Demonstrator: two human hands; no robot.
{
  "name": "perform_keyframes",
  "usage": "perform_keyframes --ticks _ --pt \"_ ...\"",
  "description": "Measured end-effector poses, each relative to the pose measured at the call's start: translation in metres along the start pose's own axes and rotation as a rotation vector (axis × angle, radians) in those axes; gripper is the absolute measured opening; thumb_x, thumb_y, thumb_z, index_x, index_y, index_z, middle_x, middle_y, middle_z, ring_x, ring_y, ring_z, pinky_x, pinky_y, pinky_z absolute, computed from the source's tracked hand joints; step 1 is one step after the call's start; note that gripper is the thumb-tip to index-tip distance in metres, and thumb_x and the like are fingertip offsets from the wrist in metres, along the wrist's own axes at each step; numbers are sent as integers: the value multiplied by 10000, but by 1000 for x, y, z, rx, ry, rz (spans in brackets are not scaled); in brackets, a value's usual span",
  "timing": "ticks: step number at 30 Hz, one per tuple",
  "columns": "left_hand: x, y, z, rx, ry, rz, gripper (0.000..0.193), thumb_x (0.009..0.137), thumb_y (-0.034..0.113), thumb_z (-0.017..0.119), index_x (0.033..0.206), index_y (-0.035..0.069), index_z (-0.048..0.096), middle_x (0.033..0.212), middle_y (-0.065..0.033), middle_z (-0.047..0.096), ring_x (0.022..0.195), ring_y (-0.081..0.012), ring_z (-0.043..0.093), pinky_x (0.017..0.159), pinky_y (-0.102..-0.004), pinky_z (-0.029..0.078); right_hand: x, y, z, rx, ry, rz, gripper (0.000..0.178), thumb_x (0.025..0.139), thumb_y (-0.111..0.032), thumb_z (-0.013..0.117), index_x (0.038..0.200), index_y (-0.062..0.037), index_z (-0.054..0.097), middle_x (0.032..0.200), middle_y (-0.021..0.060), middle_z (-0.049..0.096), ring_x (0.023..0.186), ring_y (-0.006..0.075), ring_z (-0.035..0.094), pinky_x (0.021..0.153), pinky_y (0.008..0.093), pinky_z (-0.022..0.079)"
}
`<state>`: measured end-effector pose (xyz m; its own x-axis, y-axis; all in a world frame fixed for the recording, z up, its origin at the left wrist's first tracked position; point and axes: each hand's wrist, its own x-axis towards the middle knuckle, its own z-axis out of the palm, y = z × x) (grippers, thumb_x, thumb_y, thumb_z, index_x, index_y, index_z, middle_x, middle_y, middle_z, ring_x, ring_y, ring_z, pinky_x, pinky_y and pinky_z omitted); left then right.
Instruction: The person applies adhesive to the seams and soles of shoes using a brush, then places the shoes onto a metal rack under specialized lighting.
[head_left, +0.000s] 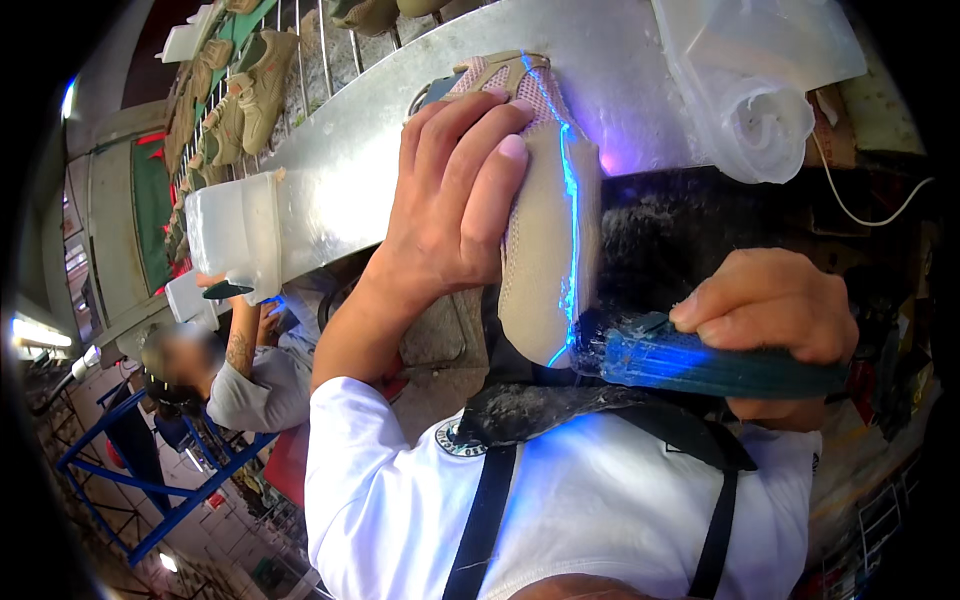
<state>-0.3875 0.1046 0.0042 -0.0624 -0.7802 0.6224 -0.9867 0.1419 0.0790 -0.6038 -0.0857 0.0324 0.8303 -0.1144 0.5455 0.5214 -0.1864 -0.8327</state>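
Running across the top: grey metal bench [340, 190], tan shoes on a rack [240, 95] behind. Left hand [450, 210] closed around a beige shoe upper [545, 250], held against the bench edge. Right hand [770, 310] fisted on a wide brush [690, 362], bristles touching the upper's glowing seam.

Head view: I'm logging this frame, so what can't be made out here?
- Shoe: its left side, hidden under the left hand.
- Brush: its handle end, covered by the right hand.
- Co-worker at left: face blurred, hands too small to read.
- Bag: cut off by the top edge.
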Motion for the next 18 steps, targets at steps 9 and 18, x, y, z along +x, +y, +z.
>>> perform_keyframes --ticks 9,18 --pt "18 4 -8 -21 -79 -138 605 766 48 674 1306 -58 422 1237 -249 581 1054 -422 594 912 -535 459 4 -14 13 -328 193 -213 324 945 -302 673 937 18 623 815 200 687 575 197 646 440 252 459" --pt "50 -3 -11 -48 -166 -179 791 654 200 813 1307 -41 436 1205 -213 579 1055 -394 577 903 -486 452 54 -52 -49 -536 -205 -67 189 917 -207 695 985 -40 639 966 208 705 678 249 686 596 317 549"
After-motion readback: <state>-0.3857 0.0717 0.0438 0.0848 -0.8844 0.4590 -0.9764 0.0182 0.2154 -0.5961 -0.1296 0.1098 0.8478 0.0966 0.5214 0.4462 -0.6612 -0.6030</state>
